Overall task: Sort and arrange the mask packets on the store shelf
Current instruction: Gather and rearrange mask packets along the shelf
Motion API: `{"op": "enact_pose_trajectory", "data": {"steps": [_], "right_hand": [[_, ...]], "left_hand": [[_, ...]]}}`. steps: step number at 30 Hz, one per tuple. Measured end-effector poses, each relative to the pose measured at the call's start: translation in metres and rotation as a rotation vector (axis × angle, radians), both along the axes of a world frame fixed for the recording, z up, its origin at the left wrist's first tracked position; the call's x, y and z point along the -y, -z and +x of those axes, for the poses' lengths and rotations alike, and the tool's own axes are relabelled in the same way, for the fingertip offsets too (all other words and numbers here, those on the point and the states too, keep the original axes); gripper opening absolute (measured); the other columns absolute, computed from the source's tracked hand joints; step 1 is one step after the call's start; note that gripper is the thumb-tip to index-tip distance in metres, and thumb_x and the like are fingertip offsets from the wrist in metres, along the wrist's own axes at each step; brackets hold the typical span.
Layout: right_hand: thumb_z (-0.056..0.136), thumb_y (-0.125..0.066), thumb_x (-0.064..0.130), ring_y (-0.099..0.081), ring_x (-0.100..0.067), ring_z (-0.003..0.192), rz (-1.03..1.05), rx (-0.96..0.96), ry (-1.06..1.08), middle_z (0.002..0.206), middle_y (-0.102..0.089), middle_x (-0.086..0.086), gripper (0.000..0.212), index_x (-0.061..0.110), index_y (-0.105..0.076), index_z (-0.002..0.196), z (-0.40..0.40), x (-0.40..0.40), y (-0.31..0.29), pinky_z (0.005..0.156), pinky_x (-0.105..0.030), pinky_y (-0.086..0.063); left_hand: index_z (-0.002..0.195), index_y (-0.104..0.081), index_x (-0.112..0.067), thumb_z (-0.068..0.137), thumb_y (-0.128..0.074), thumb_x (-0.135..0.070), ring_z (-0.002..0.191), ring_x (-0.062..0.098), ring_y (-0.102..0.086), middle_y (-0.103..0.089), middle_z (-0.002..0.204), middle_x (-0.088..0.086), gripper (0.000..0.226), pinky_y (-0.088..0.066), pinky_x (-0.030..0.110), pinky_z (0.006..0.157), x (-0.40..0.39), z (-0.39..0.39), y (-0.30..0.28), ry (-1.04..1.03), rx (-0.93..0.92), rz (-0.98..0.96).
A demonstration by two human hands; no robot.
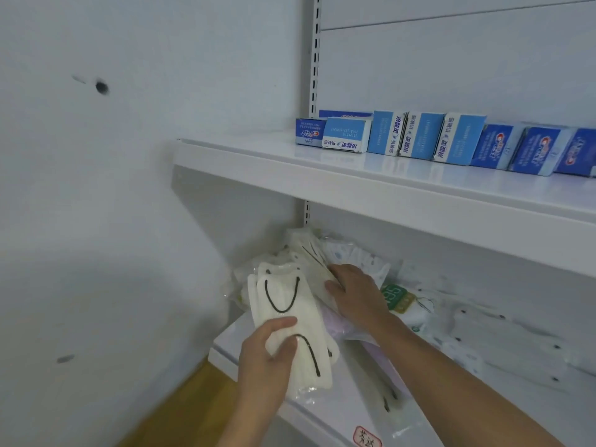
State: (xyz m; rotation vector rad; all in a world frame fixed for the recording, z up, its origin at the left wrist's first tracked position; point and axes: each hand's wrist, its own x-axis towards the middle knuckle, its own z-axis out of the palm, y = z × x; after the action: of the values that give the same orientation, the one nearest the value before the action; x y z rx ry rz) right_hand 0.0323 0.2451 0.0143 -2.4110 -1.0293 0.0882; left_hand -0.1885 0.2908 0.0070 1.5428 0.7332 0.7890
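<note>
So the left hand (pixel 269 353) has its grip wrapped around a white mask packet (pixel 290 321) with black ear loops, held over the lower shelf (pixel 225 353) at about 6 o'clock. Right hand (pixel 353 293) lies flat, fingers relaxed, on the packet pile (pixel 309 250) toward 5 o'clock. Blue toothpaste boxes (pixel 419 137) line the upper shelf (pixel 354 175) around 2 o'clock.
</note>
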Motion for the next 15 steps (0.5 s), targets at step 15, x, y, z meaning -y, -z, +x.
{"op": "enact_pose_trajectory", "data": {"steps": [15], "right_hand": [[0.100, -0.047, 0.025, -0.067, -0.026, 0.113, 0.350, 0.258, 0.251, 0.123, -0.072, -0.004, 0.036, 0.012, -0.072, 0.123, -0.050, 0.080, 0.004, 0.095, -0.030, -0.048]], "left_hand": [[0.106, -0.072, -0.033, 0.098, -0.058, -0.013, 0.106, 0.005, -0.062, -0.065, 0.117, -0.015, 0.025, -0.055, 0.034, 0.094, 0.006, 0.028, 0.005, 0.030, -0.018, -0.142]]}}
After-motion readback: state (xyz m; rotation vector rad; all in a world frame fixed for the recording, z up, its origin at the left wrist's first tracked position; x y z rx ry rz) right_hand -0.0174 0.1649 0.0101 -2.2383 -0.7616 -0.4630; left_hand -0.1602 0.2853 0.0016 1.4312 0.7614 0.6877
